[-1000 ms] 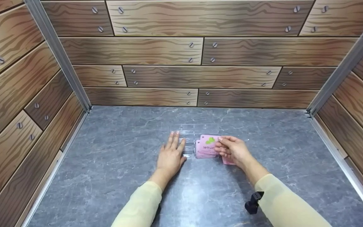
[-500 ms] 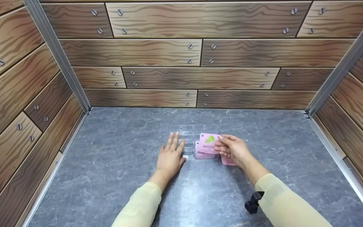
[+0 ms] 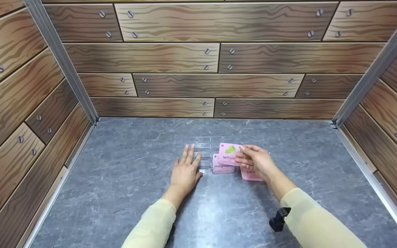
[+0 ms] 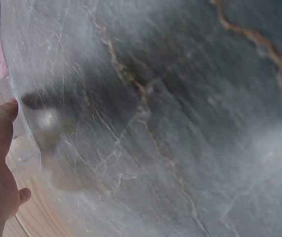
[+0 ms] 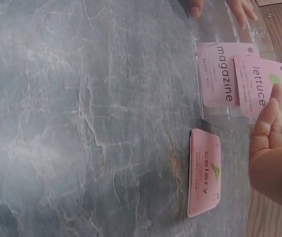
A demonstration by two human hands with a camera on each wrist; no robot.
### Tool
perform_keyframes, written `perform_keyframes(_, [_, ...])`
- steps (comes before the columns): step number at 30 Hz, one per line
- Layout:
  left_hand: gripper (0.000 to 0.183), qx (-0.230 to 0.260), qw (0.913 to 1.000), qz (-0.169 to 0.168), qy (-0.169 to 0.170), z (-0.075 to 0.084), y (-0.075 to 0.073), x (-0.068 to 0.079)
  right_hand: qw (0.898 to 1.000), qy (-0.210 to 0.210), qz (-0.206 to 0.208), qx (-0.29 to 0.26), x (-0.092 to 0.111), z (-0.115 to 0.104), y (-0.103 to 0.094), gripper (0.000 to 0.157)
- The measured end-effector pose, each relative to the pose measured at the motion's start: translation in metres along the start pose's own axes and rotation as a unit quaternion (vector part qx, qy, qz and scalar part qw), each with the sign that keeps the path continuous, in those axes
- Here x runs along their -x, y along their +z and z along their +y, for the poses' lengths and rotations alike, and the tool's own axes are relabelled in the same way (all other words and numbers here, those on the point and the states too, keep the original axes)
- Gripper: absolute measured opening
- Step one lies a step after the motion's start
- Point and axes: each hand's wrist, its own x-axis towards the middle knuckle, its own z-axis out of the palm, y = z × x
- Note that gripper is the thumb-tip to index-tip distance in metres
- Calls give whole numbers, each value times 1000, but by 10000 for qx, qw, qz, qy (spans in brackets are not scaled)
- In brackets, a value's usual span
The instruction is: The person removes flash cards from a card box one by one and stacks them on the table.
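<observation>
My right hand (image 3: 256, 161) pinches a pink flash card marked "lettuce" (image 3: 227, 153) by its right edge, thumb on the printed face. The card overlaps the upper part of a pink "magazine" card (image 3: 223, 169), which sits in the lower right part of a clear plastic stepped holder (image 3: 205, 163). With fingers spread, my left hand (image 3: 184, 172) rests on the left side of that holder. In the right wrist view a pink "celery" card (image 5: 203, 173) tops a small stack on the table, just right of the holder; in the head view my right hand partly covers it.
The grey marbled table (image 3: 122, 193) is enclosed by wood-print panels (image 3: 171, 57) at the back and both sides. Metal posts (image 3: 64, 65) stand at the back corners. A small black camera (image 3: 278, 220) is strapped at my right wrist.
My right hand has lifted the lettuce card slightly up and away from the magazine card, whose word now shows. More of the celery card is visible. The left hand has stayed in place.
</observation>
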Motion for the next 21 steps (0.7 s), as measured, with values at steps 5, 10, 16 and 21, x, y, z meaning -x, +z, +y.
perform_keyframes(5, [75, -7, 10000, 52, 17, 0, 0, 0, 10000, -28, 39, -4, 2, -4, -2, 27])
perform_keyframes(10, [76, 21, 10000, 51, 27, 0, 0, 1, 10000, -58, 32, 53, 3, -8, -6, 23])
perform_keyframes(16, [75, 76, 10000, 18, 15, -1, 1, 0, 9999, -84, 1, 133, 5, -13, -12, 23])
perform_keyframes(21, [74, 194, 9998, 60, 6, -1, 2, 1, 10000, -78, -41, 43, 7, -19, -18, 17])
